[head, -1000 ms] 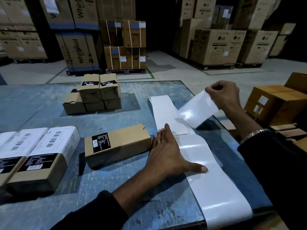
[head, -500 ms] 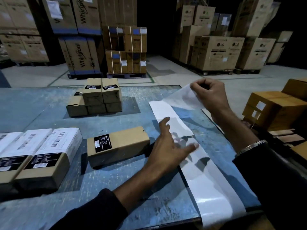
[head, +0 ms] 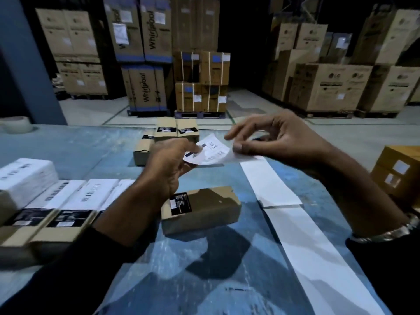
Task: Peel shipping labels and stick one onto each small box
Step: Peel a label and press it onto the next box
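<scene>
The shipping label (head: pixel 210 151) is a white sheet, printed side up, carrying blocks of dark text and small barcodes; the print is too blurred to read. It is held in the air above the blue worktop (head: pixel 109 160), slightly bowed, between both hands and in front of the far stack of small boxes (head: pixel 176 130).

The left hand (head: pixel 169 164) pinches the label's left edge between thumb and fingertips, the remaining fingers curled in below. The right hand (head: pixel 272 138) grips the label's right edge: the thumb lies along the paper, the forefinger reaches over the top edge, and the other fingers are loosely bent behind. A metal bracelet (head: pixel 386 233) sits on the right wrist.

A single brown small box (head: pixel 201 209) lies flat on the worktop directly below the left hand, with a black sticker on its upper face towards the left end and no white label on it. To its right a long white backing strip (head: pixel 295 219) runs diagonally along the worktop towards the near edge.

At the left, a row of labelled boxes (head: pixel 68 201) lies side by side, each bearing a white barcode label. A roll of tape (head: pixel 16 123) rests at the far left of the worktop.
</scene>
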A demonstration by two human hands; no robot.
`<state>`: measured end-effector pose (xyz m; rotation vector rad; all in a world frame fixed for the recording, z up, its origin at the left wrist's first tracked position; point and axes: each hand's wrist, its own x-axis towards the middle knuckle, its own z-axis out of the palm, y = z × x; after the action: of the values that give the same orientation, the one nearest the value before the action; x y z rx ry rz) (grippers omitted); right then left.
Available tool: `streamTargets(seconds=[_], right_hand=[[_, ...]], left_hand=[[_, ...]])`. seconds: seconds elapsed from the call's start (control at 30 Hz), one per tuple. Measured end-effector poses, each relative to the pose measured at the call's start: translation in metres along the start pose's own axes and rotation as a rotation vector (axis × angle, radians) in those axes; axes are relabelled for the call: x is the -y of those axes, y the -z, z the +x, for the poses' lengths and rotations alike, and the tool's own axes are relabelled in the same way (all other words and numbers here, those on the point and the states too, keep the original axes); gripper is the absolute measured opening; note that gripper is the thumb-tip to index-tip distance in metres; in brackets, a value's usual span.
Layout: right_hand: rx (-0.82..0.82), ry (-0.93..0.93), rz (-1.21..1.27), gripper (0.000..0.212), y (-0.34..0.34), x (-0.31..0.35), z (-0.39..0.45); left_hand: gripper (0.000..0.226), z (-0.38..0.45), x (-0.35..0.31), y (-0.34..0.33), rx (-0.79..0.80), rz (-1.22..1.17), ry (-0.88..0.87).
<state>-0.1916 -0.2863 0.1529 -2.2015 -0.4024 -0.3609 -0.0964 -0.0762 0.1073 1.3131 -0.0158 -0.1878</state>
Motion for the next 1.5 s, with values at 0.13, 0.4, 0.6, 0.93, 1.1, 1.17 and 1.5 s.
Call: streamTargets(seconds=[0.13, 0.4, 0.6, 0.93, 1.1, 1.17, 1.5], right_hand=[[0.146, 0.049, 0.004, 0.021, -0.015, -0.011, -0.002], [-0.097, -0.223, 0.353, 0.061, -0.021, -0.067, -0.011], [0.183, -0.5, 0.223, 0.039, -0.026, -0.059, -0.016], [0.287, -0.379, 0.271, 0.021, -0.023, -0.052, -0.023], [0.384, -0.375, 0.28, 0.016, -0.024, -0.055, -0.024], [0.435, -0.404, 0.275, 0.017, -0.025, -0.059, -0.025], [0.69, -0.467, 0.308, 0.035, -0.033, -0.08, -0.032]], left_hand=[[0.032, 0.015, 0.001, 0.022, -0.002, 0.0, -0.076], [0.045, 0.019, 0.005, 0.038, 0.128, 0.087, -0.198], [0.043, 0.021, 0.009, 0.037, 0.208, -0.044, -0.053], [0.044, 0.021, 0.012, 0.038, 0.233, 0.064, -0.037], [0.046, 0.017, 0.015, 0.037, 0.288, 0.254, -0.115], [0.044, 0.019, 0.017, 0.037, 0.309, 0.325, -0.145], [0.06, 0.027, 0.028, 0.034, 0.407, 0.558, -0.065]])
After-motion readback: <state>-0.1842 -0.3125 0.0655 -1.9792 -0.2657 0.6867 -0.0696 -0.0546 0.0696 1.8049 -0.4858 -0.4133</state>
